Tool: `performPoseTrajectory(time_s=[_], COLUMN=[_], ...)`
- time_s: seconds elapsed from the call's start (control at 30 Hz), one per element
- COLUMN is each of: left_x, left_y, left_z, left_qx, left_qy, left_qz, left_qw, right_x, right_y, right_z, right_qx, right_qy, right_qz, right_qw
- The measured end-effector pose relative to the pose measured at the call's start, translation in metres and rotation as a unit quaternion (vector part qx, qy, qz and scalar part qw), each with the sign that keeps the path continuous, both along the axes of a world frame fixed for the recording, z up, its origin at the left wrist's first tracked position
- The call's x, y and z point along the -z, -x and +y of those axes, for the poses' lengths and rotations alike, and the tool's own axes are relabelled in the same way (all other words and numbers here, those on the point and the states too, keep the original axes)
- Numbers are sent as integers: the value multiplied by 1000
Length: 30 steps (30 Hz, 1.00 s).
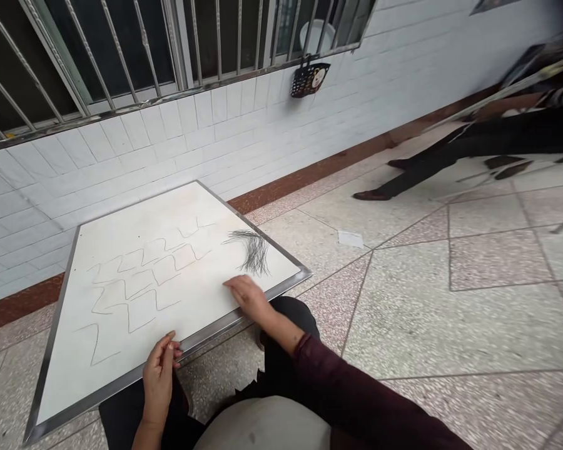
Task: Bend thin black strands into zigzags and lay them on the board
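Observation:
A white board with a metal rim [112, 382] lies like a tabletop over my lap. Bent, zigzag thin dark strands [143, 312], perhaps wire, are spread in loose rows on its left half. Toward its right corner sits a tangled pile of similar strands [253, 250]. My left hand [158, 372] is at the board's front edge, thumb and fingertips pinched together; anything between them is too fine to make out. Over the board, just below the pile, my right hand [249, 299] has its fingers pressed together and pointing left. Whether a strand is in it I cannot see.
Beyond the board runs a white tiled wall [253, 137] with a barred window [206, 37] and a dark hanging basket [309, 80]. A blurred seated person's legs [422, 159] stretch in at the right. White paper [350, 239] lies on the tiled floor.

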<state>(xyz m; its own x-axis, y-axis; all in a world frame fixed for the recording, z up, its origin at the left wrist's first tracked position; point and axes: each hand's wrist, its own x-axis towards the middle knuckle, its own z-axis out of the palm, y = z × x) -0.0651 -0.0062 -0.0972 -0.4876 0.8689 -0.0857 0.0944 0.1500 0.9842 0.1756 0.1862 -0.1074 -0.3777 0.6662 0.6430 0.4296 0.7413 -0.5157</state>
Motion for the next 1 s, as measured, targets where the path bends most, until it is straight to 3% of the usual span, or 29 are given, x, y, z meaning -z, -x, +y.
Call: performPoseTrajectory(time_s=[0.1, 0.23, 0.33, 0.67, 1.0], left_x=[1, 8, 14, 14, 18], left_y=[-4, -13, -14, -9, -7], left_z=[10, 22, 28, 28, 28], left_qx=[2, 43, 53, 71, 75], left_qy=[-10, -30, -33, -24, -37], left_qz=[30, 73, 81, 98, 121], left_qw=[1000, 996, 995, 992, 989], right_x=[-17, -27, -24, -26, -36], right_y=[-31, -47, -42, -18, -14], right_z=[61, 128, 153, 162, 147], right_qx=[181, 232, 243, 271, 270], right_qy=[10, 34, 56, 141, 165], right_qz=[-100, -148, -192, -309, -346], right_qw=[978, 961, 949, 901, 883])
